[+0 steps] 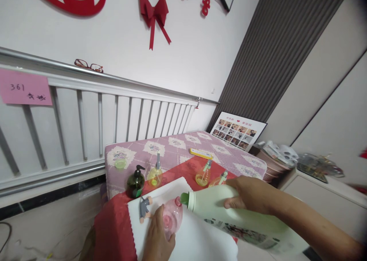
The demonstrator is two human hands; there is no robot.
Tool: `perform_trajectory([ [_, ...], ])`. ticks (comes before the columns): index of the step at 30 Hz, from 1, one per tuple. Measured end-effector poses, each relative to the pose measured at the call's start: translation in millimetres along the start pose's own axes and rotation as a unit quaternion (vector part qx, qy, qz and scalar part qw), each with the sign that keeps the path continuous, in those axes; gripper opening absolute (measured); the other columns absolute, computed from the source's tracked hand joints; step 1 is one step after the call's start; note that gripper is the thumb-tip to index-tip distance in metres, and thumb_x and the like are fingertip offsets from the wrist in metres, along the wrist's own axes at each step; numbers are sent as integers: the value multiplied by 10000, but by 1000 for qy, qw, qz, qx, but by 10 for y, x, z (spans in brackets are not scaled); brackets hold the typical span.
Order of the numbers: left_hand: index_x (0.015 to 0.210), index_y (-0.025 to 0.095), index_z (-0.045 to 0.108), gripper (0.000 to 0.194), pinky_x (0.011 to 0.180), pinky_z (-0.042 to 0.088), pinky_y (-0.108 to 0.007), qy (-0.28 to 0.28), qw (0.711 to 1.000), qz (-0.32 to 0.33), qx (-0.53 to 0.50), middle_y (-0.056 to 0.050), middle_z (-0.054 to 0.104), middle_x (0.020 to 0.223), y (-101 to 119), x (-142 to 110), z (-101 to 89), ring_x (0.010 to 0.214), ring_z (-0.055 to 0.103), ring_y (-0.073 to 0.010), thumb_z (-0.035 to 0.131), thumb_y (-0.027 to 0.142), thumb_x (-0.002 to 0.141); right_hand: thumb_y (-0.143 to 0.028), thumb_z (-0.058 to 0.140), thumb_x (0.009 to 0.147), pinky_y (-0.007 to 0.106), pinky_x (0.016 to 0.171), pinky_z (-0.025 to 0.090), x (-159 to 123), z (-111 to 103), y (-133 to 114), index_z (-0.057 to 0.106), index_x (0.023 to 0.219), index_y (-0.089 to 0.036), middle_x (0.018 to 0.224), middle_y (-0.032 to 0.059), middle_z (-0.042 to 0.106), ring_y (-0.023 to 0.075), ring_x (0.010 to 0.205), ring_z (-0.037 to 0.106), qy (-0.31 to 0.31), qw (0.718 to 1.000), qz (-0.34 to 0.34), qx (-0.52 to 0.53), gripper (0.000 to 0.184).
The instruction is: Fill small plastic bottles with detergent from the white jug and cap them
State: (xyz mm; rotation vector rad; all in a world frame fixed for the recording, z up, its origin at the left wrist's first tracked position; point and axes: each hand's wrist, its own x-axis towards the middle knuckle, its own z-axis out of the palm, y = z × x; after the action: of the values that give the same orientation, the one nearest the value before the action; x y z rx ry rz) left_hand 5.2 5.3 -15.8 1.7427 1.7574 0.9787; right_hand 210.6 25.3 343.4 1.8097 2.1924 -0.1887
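Note:
My right hand (250,195) grips a large white jug with a green neck (218,207), tipped on its side so the spout meets the mouth of a small pink round bottle (172,215). My left hand (157,236) wraps round that pink bottle and steadies it on a white cloth (197,240). A grey spray head (144,207) lies loose on the cloth just left of the bottle.
On the red cloth (114,222) behind stand a dark green pump bottle (135,182) and three small yellow spray bottles (155,175) (203,175) (219,180). A green cap (120,163) and a yellow case (200,153) lie farther back. A radiator (86,127) lines the wall.

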Motion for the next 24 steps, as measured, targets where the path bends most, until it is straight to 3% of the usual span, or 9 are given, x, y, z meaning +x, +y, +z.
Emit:
perform_trajectory([
  [24, 1491, 36, 235, 861, 1194, 342, -360, 0, 1000, 4, 17, -187, 391, 1568, 30, -7, -18, 1448, 391, -263, 513, 194, 691, -532, 652, 724, 366, 731, 476, 19, 13, 18, 704, 925, -235, 993, 103, 767, 327, 905, 692, 4, 1000, -1, -3, 362],
])
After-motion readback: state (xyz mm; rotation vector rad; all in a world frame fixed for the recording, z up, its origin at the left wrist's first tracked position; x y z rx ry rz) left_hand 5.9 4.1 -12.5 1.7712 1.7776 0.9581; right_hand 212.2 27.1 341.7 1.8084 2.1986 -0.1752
